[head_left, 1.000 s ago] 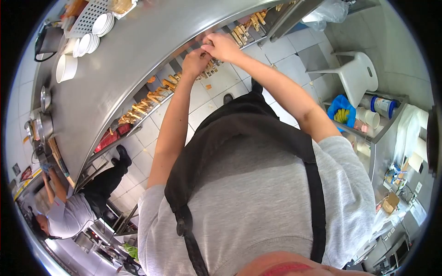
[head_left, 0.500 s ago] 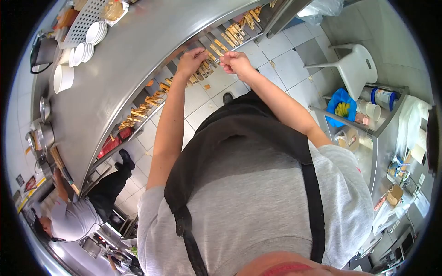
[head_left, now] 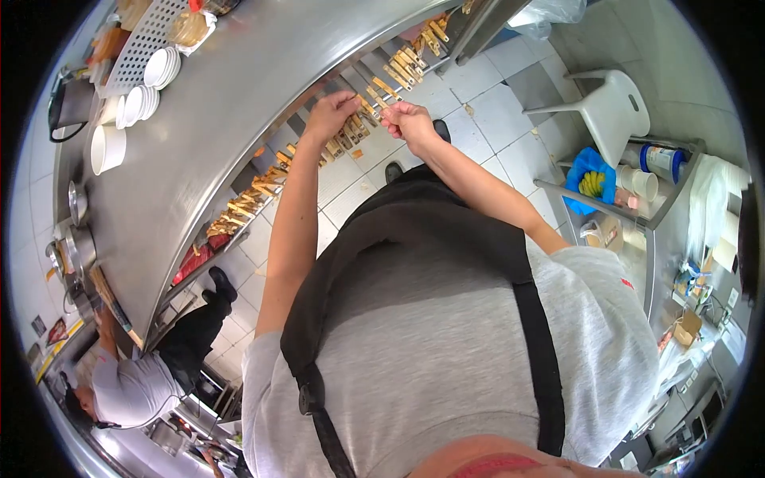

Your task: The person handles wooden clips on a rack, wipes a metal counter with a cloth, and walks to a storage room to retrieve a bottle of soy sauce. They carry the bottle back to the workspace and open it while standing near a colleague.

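Note:
Small yellow-brown wooden-looking clips (head_left: 398,72) sit in a long row along a rail below the edge of the steel counter (head_left: 231,88). My left hand (head_left: 333,111) is at this row, fingertips pinched together beside the clips; whatever lies between them is too small to make out. Just to its right, my right hand (head_left: 408,123) has thumb and fingers closed at the lower end of a clip (head_left: 377,97). The two hands are a short way apart.
White bowls (head_left: 140,105), a white tub (head_left: 108,149) and a perforated tray (head_left: 143,48) stand on the counter. At the lower left is another person (head_left: 135,382). A white chair (head_left: 613,111) and a shelf with a blue bag (head_left: 590,179) are at right.
My right hand has shifted slightly down, and my left hand slightly right. The fingers of both remain closed. The whole view has tilted a little.

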Action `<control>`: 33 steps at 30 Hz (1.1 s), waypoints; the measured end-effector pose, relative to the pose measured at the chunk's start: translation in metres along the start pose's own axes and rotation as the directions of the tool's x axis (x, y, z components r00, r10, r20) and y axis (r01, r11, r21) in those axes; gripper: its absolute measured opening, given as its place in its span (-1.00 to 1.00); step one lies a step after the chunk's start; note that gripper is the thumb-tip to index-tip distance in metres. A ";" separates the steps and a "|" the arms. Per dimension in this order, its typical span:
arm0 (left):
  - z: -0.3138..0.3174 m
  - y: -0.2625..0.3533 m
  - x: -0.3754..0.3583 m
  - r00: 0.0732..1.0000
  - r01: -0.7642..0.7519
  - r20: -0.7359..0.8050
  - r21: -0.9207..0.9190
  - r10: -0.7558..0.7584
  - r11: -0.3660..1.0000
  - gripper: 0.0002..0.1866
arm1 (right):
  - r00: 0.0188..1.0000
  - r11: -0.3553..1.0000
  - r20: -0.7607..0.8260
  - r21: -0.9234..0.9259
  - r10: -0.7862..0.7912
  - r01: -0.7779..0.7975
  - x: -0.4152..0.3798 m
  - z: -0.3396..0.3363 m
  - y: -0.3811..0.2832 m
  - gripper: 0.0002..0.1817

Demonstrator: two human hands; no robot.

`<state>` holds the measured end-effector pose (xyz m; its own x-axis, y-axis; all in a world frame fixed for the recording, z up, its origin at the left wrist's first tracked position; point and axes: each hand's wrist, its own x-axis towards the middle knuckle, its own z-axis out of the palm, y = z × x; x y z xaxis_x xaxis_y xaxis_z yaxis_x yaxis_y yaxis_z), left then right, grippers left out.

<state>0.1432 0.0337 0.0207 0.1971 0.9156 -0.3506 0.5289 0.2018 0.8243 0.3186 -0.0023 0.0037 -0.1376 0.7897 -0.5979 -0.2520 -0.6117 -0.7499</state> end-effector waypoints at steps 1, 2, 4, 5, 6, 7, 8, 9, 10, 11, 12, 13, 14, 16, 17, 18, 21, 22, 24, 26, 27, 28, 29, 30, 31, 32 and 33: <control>-0.001 -0.001 0.000 1.000 -0.028 -0.007 0.023 0.028 0.999 -0.73 | 1.000 1.000 -0.002 -0.001 -0.001 0.001 -0.001 0.000 0.000 -0.92; 0.000 -0.001 0.001 0.998 -0.056 -0.014 0.047 0.056 0.997 -0.68 | 1.000 1.000 -0.011 0.011 0.007 -0.007 -0.001 0.000 0.000 -0.92; 0.001 0.000 0.000 0.999 -0.043 -0.015 0.041 0.044 0.998 -0.68 | 1.000 1.000 -0.020 0.026 0.015 -0.015 -0.001 -0.001 -0.001 -0.92; 0.000 0.001 -0.002 0.999 -0.029 -0.018 0.036 0.030 0.999 -0.68 | 0.999 1.000 -0.028 0.025 0.016 -0.015 -0.001 -0.004 -0.001 -0.93; 0.001 0.002 -0.004 0.999 -0.029 -0.018 0.038 0.030 0.999 -0.68 | 0.999 1.000 -0.036 0.024 0.017 -0.017 -0.002 -0.006 0.000 -0.92; 0.003 0.004 -0.005 0.998 -0.025 -0.061 0.068 0.029 0.997 -0.73 | 0.999 1.000 -0.034 0.027 0.017 -0.016 -0.001 -0.010 0.003 -0.92; 0.003 0.006 -0.006 0.994 -0.020 -0.105 0.098 0.030 0.995 -0.77 | 0.998 1.000 -0.063 -0.019 -0.007 0.006 0.001 -0.016 0.009 -0.92; 0.001 0.005 -0.005 0.994 -0.021 -0.107 0.100 0.031 0.995 -0.77 | 0.995 0.998 -0.092 -0.065 -0.032 0.026 0.001 -0.022 0.013 -0.92; -0.001 0.000 -0.002 0.992 -0.019 -0.123 0.011 0.021 1.000 -0.76 | 0.995 0.998 -0.091 -0.063 -0.035 0.029 -0.001 -0.032 0.018 -0.92; -0.003 -0.001 -0.001 0.990 -0.020 -0.140 -0.079 0.009 0.997 -0.75 | 0.997 0.993 -0.071 -0.117 0.020 -0.028 -0.004 -0.042 0.023 -0.92; -0.003 -0.001 0.000 0.990 -0.020 -0.144 -0.081 0.009 0.996 -0.75 | 0.995 0.981 -0.054 -0.175 0.078 -0.086 -0.006 -0.049 0.029 -0.93; -0.003 0.001 0.000 0.996 -0.013 -0.091 -0.020 0.012 1.000 -0.75 | 0.997 0.990 -0.046 -0.124 0.055 -0.060 -0.013 -0.046 0.025 -0.93; -0.003 0.004 0.000 0.999 -0.010 -0.034 0.043 0.011 0.999 -0.75 | 0.997 0.990 -0.047 -0.127 0.057 -0.063 -0.012 -0.042 0.020 -0.93; 0.000 -0.002 0.001 0.999 -0.005 -0.041 -0.007 0.004 1.000 -0.75 | 0.999 0.996 0.040 -0.087 -0.020 0.024 -0.006 -0.033 0.012 -0.92; 0.001 -0.005 0.003 0.999 -0.002 -0.053 -0.053 -0.001 0.999 -0.76 | 0.999 0.996 0.035 -0.082 -0.021 0.023 -0.002 -0.028 0.007 -0.92; 0.001 -0.008 0.005 0.999 -0.003 -0.049 -0.050 0.001 0.999 -0.76 | 0.999 0.995 0.027 -0.094 -0.017 0.020 0.003 -0.024 0.002 -0.93; 0.000 -0.009 0.007 1.000 -0.002 -0.011 -0.075 0.001 0.997 -0.78 | 0.999 0.994 0.036 -0.109 -0.007 0.011 0.015 -0.014 -0.009 -0.93; -0.001 -0.008 0.006 1.000 -0.010 -0.019 -0.132 0.008 0.991 -0.78 | 0.999 0.994 0.049 -0.113 0.002 0.004 0.016 -0.013 -0.010 -0.93; -0.001 -0.006 0.005 1.000 -0.019 -0.028 -0.190 0.014 0.982 -0.78 | 0.999 0.995 0.053 -0.099 -0.004 0.010 0.015 -0.014 -0.009 -0.93; -0.001 -0.006 0.006 0.999 0.021 -0.023 -0.159 -0.025 0.987 -0.78 | 0.998 0.996 0.062 -0.093 -0.008 0.013 0.015 -0.015 -0.010 -0.93; -0.001 -0.007 0.005 0.999 0.023 -0.026 -0.160 -0.028 0.987 -0.78 | 0.997 0.994 0.070 -0.104 -0.014 0.021 0.013 -0.016 -0.010 -0.92; -0.001 -0.005 0.004 0.999 0.020 -0.025 -0.138 -0.023 0.990 -0.77 | 0.997 0.993 0.077 -0.114 -0.020 0.029 0.012 -0.017 -0.009 -0.92; -0.001 -0.003 0.001 1.000 0.016 -0.021 -0.115 -0.019 0.993 -0.77 | 0.997 0.993 0.076 -0.113 -0.017 0.026 0.011 -0.017 -0.008 -0.92; 0.000 0.000 0.000 1.000 0.018 -0.020 -0.115 -0.020 0.993 -0.77 | 0.996 0.994 0.084 -0.101 -0.025 0.033 0.012 -0.018 -0.008 -0.92; 0.000 0.002 -0.002 0.999 0.002 -0.039 -0.129 -0.007 0.992 -0.77 | 0.995 0.995 0.093 -0.089 -0.033 0.041 0.011 -0.018 -0.009 -0.91; 0.000 0.005 -0.003 0.998 -0.015 -0.061 -0.142 0.006 0.990 -0.77 | 0.995 0.995 0.095 -0.089 -0.033 0.042 0.010 -0.018 -0.011 -0.91; -0.001 0.007 -0.004 0.998 -0.014 -0.064 -0.141 0.005 0.990 -0.77 | 0.996 0.995 0.087 -0.096 -0.026 0.034 0.009 -0.018 -0.012 -0.91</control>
<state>0.1453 0.0313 0.0281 0.1467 0.9368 -0.3175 0.4041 0.2362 0.8837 0.3374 0.0111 0.0020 -0.2139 0.8064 -0.5514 -0.1638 -0.5861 -0.7935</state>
